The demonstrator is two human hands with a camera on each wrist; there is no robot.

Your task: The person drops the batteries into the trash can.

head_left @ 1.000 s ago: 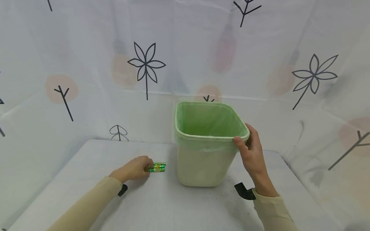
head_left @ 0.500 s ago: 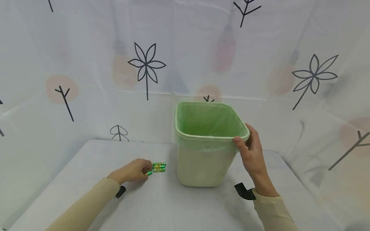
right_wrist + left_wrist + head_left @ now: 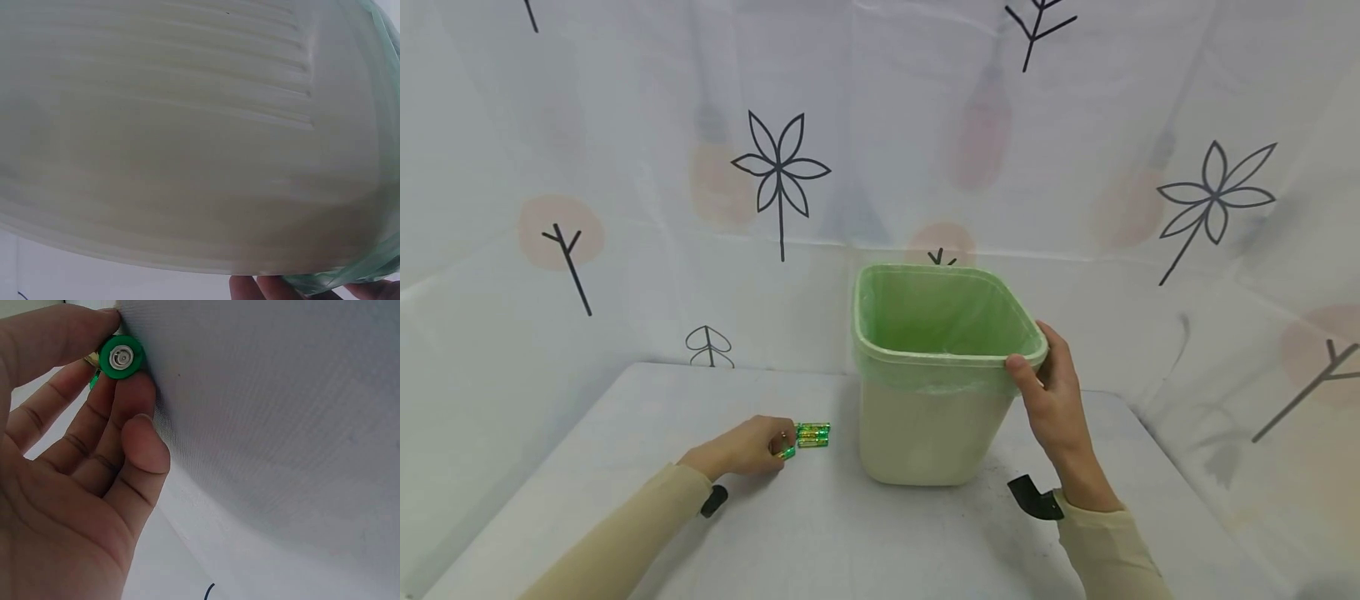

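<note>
A green and gold battery lies between the thumb and fingers of my left hand, which pinches it low at the table. In the left wrist view, the flat end of this battery faces the camera. Just right of these fingers, several more green batteries lie side by side; the hand hides part of the group. A pale waste bin with a green liner over its rim stands upright. My right hand grips the bin's near right corner, thumb outside in front. The right wrist view shows the bin's ribbed wall and some fingertips.
Everything stands on a table with a white cloth. A white curtain printed with plants hangs behind the table and at both sides. Dark bands sit at the wrists.
My left hand has shifted slightly left and toward me, drawing one battery out of the group. The right hand and the bin have stayed put.
</note>
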